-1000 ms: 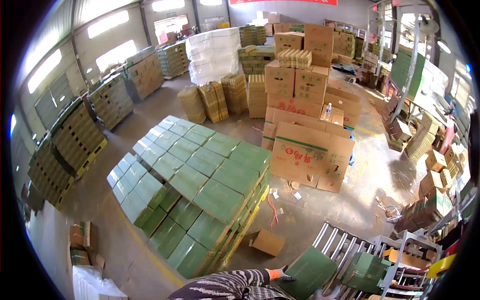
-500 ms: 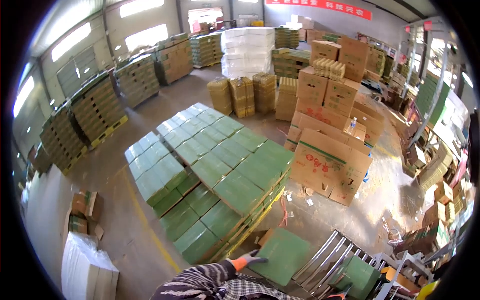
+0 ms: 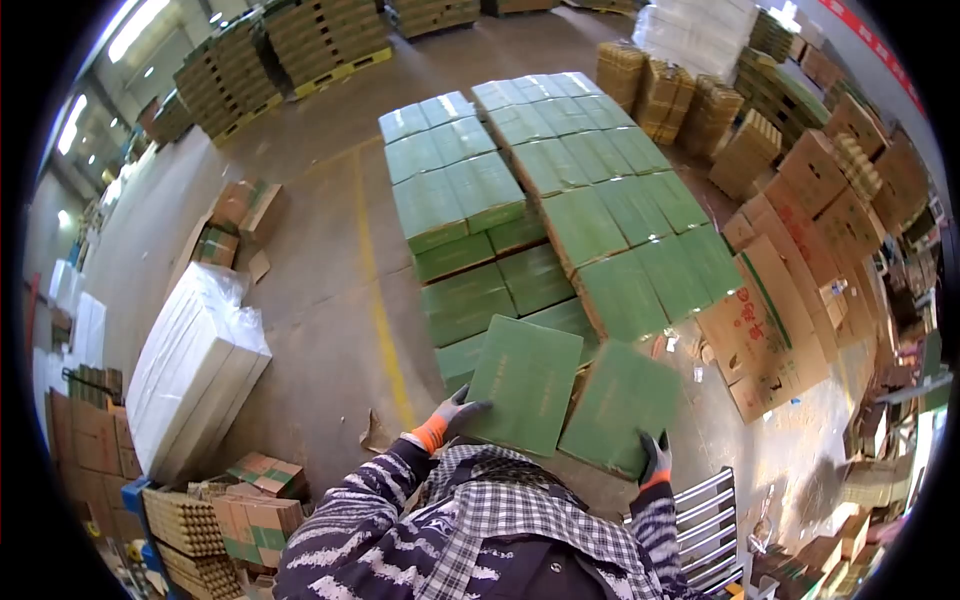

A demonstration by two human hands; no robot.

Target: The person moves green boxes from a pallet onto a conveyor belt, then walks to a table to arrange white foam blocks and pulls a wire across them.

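Observation:
Two green boxes are side by side in front of my body. My left hand (image 3: 462, 412), in a grey and orange glove, grips the lower left edge of the left green box (image 3: 525, 385). At the right edge of the right green box (image 3: 622, 408) is my gloved right hand (image 3: 655, 458), its fingers against the side. Just beyond them stands a stack of green boxes (image 3: 640, 290), with a lower layer (image 3: 468, 308) showing in its near left part.
A roller conveyor (image 3: 708, 520) lies at the lower right. Large open cartons (image 3: 765, 335) stand right of the stack. White wrapped sheets (image 3: 200, 370) and egg trays (image 3: 185, 525) are on the left. Loaded pallets (image 3: 325, 45) line the back.
My view has swung left and down. Both green boxes have moved from the conveyor side to the near edge of the stack, one at each hand.

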